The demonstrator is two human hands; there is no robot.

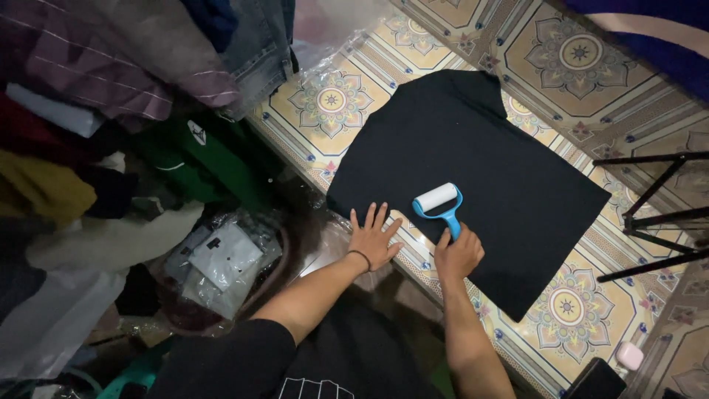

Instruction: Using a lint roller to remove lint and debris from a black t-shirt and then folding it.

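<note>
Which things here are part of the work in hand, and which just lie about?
In use: lint roller in right hand; black garment pinned by left hand.
Lying about: clothes pile, bagged packets, black stand, pink object.

The person wore a black short-sleeved shirt with thin white line markings printed low on its front, both forearms were bare below the sleeves, the left hand [374,241] had a thin dark band around its wrist, and the right hand [459,255] was bare, without any ring or band.
</note>
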